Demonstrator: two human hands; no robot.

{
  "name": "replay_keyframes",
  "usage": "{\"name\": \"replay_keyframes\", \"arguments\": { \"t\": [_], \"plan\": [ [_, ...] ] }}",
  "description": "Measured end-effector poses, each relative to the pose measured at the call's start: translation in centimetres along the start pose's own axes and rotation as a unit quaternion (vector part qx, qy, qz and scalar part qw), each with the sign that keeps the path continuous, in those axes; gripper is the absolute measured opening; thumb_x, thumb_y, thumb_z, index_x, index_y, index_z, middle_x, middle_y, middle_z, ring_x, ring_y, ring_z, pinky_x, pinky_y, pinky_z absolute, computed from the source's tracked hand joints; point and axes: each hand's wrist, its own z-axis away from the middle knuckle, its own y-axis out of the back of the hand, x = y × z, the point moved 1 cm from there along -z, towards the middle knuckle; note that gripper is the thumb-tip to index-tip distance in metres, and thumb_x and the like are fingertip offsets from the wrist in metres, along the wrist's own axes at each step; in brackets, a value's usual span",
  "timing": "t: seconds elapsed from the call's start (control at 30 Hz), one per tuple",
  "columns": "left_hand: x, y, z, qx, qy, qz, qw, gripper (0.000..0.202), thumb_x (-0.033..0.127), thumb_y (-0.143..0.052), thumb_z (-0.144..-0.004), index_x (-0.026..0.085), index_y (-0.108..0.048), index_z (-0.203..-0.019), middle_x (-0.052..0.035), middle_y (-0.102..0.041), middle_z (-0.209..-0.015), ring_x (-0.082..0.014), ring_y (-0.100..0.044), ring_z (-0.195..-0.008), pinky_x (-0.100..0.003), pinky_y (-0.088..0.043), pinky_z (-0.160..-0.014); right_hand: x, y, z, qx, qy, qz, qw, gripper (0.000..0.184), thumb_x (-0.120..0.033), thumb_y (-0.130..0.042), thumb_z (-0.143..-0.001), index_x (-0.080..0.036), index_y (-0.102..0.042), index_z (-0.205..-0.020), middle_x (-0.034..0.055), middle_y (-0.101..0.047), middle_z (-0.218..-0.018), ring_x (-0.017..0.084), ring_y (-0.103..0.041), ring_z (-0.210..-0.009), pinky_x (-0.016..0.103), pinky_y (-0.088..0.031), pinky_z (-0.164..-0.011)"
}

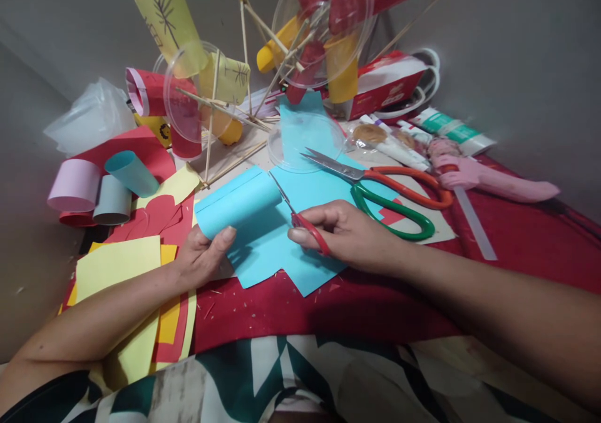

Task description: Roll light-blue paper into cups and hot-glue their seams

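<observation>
My left hand is closed around the near left end of a light blue paper tube, its thumb lying on the near side. In my right hand is a small pair of scissors with red handles. Its blades point up and left, right by the tube's right end; whether they touch the paper I cannot tell. Under both hands lies a larger light blue paper sheet with an angular cut edge. Large scissors with one orange and one green handle rest on that sheet, to the right.
Paper tubes and stacked coloured paper lie at the left. Stick frames with clear discs and coloured tubes stand behind. A pink glue gun, paint tubes and a red bag are on the right.
</observation>
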Motion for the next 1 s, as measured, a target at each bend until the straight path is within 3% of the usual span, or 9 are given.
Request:
{"name": "replay_keyframes", "arguments": {
  "t": [0.27, 0.47, 0.77, 1.0],
  "plan": [
    [-0.39, 0.12, 0.05, 0.038, -0.034, -0.014, 0.999, 0.041, 0.055, -0.069, -0.091, 0.020, -0.078, -0.110, -0.0118, -0.079, -0.103, -0.0324, -0.068, -0.122, -0.049, -0.054, -0.110, 0.08, 0.26, -0.01, 0.021, 0.010, 0.000, 1.000, 0.070, -0.075, -0.074, -0.070, -0.023, -0.031, -0.053, -0.0078, -0.022, -0.055, 0.006, -0.022, -0.051, 0.024, -0.017, -0.045],
    [-0.34, -0.07, 0.19, 0.040, -0.006, 0.008, 0.999, 0.043, 0.055, -0.072, -0.088, 0.020, -0.077, -0.112, -0.0126, -0.078, -0.107, -0.0335, -0.068, -0.121, -0.049, -0.057, -0.107, 0.11, 0.14, -0.01, 0.004, -0.010, -0.008, 1.000, 0.068, -0.073, -0.077, -0.069, -0.022, -0.034, -0.053, -0.0080, -0.022, -0.055, 0.005, -0.020, -0.051, 0.023, -0.016, -0.044],
    [-0.37, 0.00, -0.18, -0.027, -0.036, 0.013, 0.999, 0.038, 0.048, -0.067, -0.094, 0.019, -0.074, -0.119, -0.0111, -0.078, -0.109, -0.0314, -0.070, -0.116, -0.055, -0.056, -0.109, 0.37, 0.15, -0.30, 0.014, -0.009, -0.014, 1.000, 0.068, -0.072, -0.078, -0.067, -0.021, -0.037, -0.051, -0.0076, -0.025, -0.054, 0.004, -0.022, -0.050, 0.023, -0.017, -0.044],
    [-1.06, 0.24, 0.03, -0.020, 0.004, 0.042, 0.999, 0.031, 0.044, -0.066, -0.096, 0.023, -0.075, -0.116, -0.0092, -0.078, -0.104, -0.0312, -0.069, -0.116, -0.053, -0.060, -0.103, 0.44, 0.36, -0.29, -0.013, -0.022, -0.016, 1.000, 0.067, -0.073, -0.078, -0.067, -0.021, -0.037, -0.054, -0.0078, -0.023, -0.055, 0.005, -0.022, -0.051, 0.022, -0.016, -0.044]
  ]
}}
